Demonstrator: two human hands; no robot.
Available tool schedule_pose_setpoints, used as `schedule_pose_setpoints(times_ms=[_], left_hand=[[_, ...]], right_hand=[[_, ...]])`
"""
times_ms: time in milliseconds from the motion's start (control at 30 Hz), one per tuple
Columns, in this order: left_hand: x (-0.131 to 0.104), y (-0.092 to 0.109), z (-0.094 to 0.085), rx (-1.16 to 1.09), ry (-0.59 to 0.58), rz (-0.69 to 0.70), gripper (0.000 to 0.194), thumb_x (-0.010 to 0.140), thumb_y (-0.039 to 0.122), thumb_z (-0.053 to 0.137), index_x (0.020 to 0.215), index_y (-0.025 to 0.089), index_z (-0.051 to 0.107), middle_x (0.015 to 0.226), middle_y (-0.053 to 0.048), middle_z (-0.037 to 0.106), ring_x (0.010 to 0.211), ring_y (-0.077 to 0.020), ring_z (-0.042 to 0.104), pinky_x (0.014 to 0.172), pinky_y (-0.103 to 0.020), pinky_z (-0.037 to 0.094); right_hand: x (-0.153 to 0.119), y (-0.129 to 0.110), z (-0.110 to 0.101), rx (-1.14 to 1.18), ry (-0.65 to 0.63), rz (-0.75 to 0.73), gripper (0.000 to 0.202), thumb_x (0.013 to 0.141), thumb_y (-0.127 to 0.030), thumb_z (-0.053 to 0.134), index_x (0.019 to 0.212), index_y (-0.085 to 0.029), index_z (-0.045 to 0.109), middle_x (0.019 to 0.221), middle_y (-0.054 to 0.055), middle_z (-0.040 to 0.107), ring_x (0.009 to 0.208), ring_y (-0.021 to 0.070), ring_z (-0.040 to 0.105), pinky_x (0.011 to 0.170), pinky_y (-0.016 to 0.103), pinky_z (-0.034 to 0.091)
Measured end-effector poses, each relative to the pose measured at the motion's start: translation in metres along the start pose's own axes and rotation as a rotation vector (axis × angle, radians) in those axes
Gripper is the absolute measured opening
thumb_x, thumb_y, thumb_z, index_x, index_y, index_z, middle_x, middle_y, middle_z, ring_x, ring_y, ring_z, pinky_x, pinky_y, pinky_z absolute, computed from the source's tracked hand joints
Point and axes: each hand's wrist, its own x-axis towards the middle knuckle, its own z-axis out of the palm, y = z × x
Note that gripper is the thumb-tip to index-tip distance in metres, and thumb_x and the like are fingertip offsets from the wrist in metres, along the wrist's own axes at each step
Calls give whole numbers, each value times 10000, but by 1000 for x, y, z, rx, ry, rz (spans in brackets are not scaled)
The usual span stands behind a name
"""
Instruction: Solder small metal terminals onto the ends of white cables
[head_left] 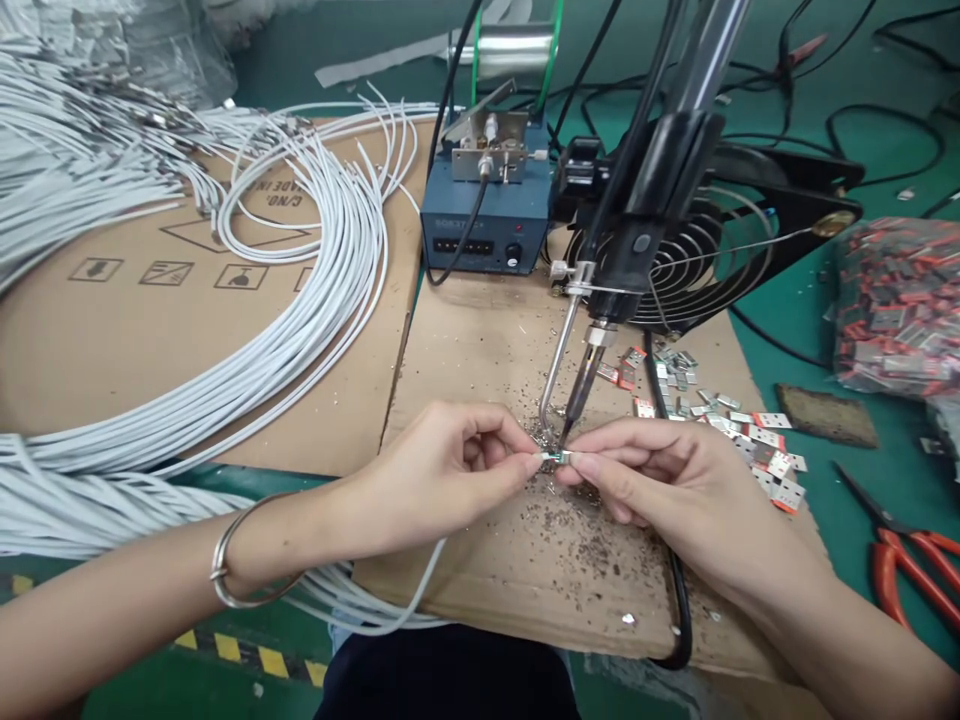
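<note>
My left hand (pixel 480 465) pinches the end of a white cable, its fingertips just left of the soldering iron tip. Opposite it, my right hand (pixel 652 465) pinches a small metal USB connector (pixel 562 457). The cable end and the connector meet between my fingertips, directly under the tip of the mounted soldering iron (pixel 581 390). A thin bent metal tube (pixel 559 365) comes down beside the iron to the same spot. Whether the wires are joined to the connector is too small to tell.
White cables (pixel 300 380) cover the left. Behind stand a blue feeder box (pixel 487 215), a solder spool (pixel 514 50) and a fan (pixel 697 260). Loose connectors (pixel 765 440), a sponge (pixel 825 415), red-handled cutters (pixel 900 550) and a bag of connectors (pixel 900 310) lie right.
</note>
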Motion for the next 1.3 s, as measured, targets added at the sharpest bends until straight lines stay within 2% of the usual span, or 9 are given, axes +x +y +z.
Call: schedule_pose_setpoints(times_ms=[333,700,933,1300], left_hand=[[1,2,-1,0,-2,-17,111,788,181,603,701,115,625,450,77,457,379,-43,388,380,-175,336],[2,1,-1,52,0,-8,100,787,169,591,710,121,633,457,74,466,401,-55,391,408,-182,346],[2,1,-2,39,5,28,100,789,169,592,725,110,642,486,64,469,419,-56,380,408,-184,316],[2,-4,-4,130,-14,65,135,803,196,582,764,94,660,633,-5,569,565,-86,444,497,-201,363]], right_hand=[[1,-1,1,20,-8,51,94,660,-257,728,691,-169,710,600,65,717,401,100,552,327,166,403],[2,-1,0,-52,8,40,110,665,-273,703,681,-165,716,589,73,714,342,73,463,310,176,361],[1,-1,0,61,-23,22,26,663,-191,706,686,-180,708,597,47,721,335,60,474,320,164,325],[3,0,1,22,-32,86,38,644,-181,691,674,-172,713,574,39,706,319,50,407,308,172,288]])
